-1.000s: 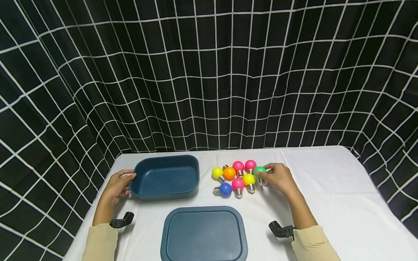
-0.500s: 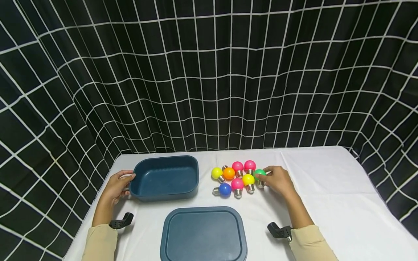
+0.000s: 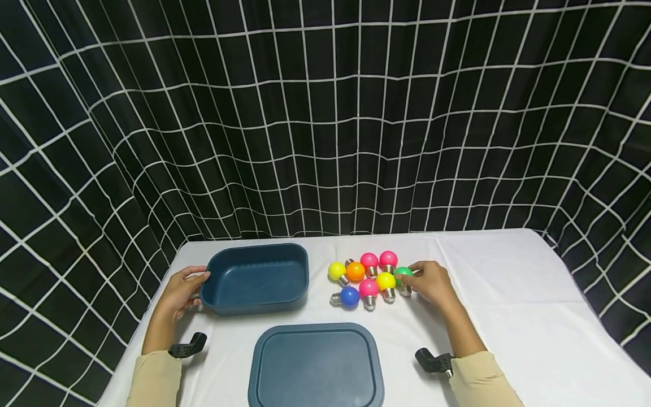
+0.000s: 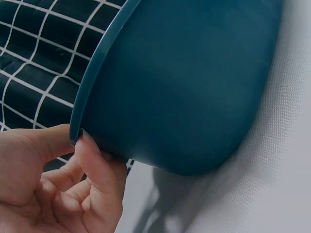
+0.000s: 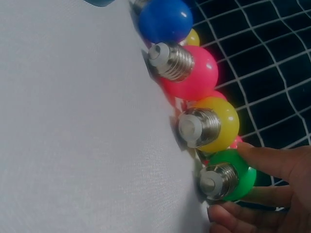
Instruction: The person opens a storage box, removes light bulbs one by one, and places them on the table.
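In the head view my left hand (image 3: 178,291) pinches the rim of a dark blue rectangular container (image 3: 256,305) at its left end; thumb and finger meet at the rim in the left wrist view. A green light bulb (image 3: 404,275) lies at the right end of a cluster of bulbs. My right hand (image 3: 431,281) holds this bulb between the thumb, on its globe, and the fingers behind. Beside it are a yellow bulb (image 3: 386,280), a pink bulb (image 3: 368,289) and a blue bulb (image 3: 349,297). Screw bases of several bulbs face the right wrist camera.
Behind these sit an orange bulb (image 3: 355,271), another yellow bulb (image 3: 337,271) and two pink ones. A flat blue-grey lid (image 3: 316,367) lies at the front of the white-covered table (image 3: 529,322). A black gridded curtain (image 3: 356,141) stands along the back and sides.
My right hand and the green bulb have shifted slightly toward me. The left hand stays at the container's rim, and the other bulbs keep their arrangement.
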The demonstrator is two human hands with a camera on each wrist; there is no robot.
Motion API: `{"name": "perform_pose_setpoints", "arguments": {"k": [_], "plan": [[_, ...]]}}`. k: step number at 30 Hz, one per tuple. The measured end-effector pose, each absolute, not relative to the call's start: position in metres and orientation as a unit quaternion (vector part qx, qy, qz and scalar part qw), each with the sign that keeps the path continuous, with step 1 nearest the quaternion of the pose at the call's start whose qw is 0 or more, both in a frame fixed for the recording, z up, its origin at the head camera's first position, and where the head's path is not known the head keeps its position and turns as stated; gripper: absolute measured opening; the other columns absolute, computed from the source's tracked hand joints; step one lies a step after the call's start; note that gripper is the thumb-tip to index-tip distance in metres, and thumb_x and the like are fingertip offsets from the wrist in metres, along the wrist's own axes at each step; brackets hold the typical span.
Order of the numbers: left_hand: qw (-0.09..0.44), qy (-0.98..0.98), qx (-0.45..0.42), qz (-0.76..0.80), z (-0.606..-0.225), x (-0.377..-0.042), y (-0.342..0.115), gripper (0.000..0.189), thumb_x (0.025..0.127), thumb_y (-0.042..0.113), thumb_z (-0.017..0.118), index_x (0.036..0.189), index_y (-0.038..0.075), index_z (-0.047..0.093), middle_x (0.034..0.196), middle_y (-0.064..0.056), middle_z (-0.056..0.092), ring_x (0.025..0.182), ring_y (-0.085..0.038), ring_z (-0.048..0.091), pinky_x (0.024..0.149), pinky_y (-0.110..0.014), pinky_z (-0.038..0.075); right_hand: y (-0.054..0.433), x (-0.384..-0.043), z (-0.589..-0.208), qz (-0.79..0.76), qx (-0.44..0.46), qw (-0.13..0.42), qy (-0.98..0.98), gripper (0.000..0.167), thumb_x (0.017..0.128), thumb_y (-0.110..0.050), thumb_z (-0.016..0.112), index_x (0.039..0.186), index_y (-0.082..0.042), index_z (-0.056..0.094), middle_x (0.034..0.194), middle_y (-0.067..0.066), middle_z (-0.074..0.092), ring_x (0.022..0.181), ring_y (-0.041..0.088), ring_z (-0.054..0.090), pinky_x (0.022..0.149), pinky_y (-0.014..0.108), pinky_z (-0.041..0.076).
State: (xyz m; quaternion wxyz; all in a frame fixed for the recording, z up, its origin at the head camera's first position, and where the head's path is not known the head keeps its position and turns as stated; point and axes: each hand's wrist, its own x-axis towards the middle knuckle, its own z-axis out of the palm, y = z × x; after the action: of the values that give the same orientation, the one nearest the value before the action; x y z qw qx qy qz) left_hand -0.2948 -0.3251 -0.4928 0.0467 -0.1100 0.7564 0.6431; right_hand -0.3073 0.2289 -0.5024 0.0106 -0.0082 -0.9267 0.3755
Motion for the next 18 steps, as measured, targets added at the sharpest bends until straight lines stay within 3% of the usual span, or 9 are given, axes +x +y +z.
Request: {"name": "perform_pose_setpoints", "arguments": {"k": [8, 12, 18], "plan": [[0.054, 0.764, -0.113, 0.633, -0.499, -0.297, -0.324, 0.048, 0.104, 0.023, 0.061, 0.140, -0.004, 0.045, 0.084, 0.006, 0.063, 0.059, -0.004, 0.058, 0.051, -0.020, 0.053, 0.231, -0.305, -0.502, 0.390, -0.012, 0.006, -0.921, 0.051, 0.090, -0.029, 0.077, 0.115, 0.014, 0.066, 0.096, 0.025, 0.073, 0.069, 0.020, 0.066, 0.058, 0.029, 0.049], [0.051, 0.773, -0.109, 0.623, -0.499, -0.300, -0.332, 0.055, 0.104, 0.037, 0.058, 0.140, -0.003, 0.045, 0.089, 0.004, 0.061, 0.066, -0.004, 0.059, 0.052, -0.019, 0.054, 0.228, -0.307, -0.499, 0.394, -0.012, 0.011, -0.919, 0.051, 0.093, -0.033, 0.073, 0.116, 0.012, 0.066, 0.098, 0.026, 0.072, 0.067, 0.021, 0.068, 0.059, 0.030, 0.049], [0.037, 0.787, -0.117, 0.605, -0.500, -0.298, -0.339, 0.071, 0.103, 0.053, 0.051, 0.146, -0.003, 0.040, 0.106, -0.008, 0.065, 0.074, -0.008, 0.063, 0.061, -0.027, 0.060, 0.230, -0.307, -0.491, 0.376, -0.019, 0.034, -0.926, 0.052, 0.097, -0.039, 0.067, 0.117, 0.010, 0.068, 0.107, 0.028, 0.071, 0.094, 0.038, 0.069, 0.080, 0.047, 0.054]]}}
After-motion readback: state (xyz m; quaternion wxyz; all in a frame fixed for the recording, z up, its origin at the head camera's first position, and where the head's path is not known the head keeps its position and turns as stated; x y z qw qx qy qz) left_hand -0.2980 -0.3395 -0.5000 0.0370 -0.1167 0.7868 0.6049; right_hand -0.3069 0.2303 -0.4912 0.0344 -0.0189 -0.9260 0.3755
